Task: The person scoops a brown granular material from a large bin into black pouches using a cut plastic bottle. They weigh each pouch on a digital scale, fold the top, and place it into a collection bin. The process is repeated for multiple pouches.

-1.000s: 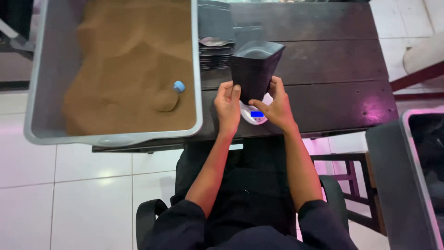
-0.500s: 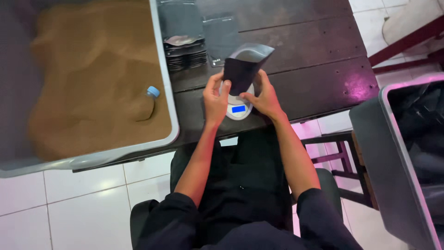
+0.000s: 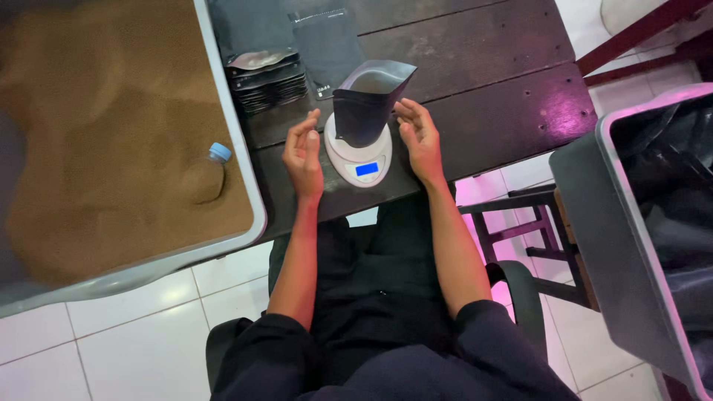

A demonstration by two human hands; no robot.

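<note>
A matte black stand-up pouch (image 3: 365, 104) with its mouth open stands upright on a small round white kitchen scale (image 3: 358, 152) whose blue display is lit, near the front edge of the dark wooden plank desk (image 3: 490, 82). Whether the pouch holds anything cannot be told from above; only a pale inner wall shows at its mouth.

Both hands are off it. The left hand (image 3: 303, 154) is just beside the scale's left side, fingers slightly curled and apart, holding nothing. The right hand (image 3: 418, 137) flanks the pouch on the other side, its grip loose and empty too — close to the pouch but not clearly touching it.

So the pouch appears to be at the weighing stage: it is set on the scale and stands alone, not yet closed at the top.

Behind the scale, towards the desk's far edge, lie a stack of flat black pouches (image 3: 267, 78) and one more flat black pouch (image 3: 324, 44). Off the desk's left edge sits a large grey bin (image 3: 234, 141) filled with brown granular powder (image 3: 96, 126), with a small clear bottle with a blue cap (image 3: 208, 172) half sunk in it as a scoop, by the look of it. Off the right edge, well apart, stands another grey bin (image 3: 616, 200) with dark contents — these cannot be made out.
</note>
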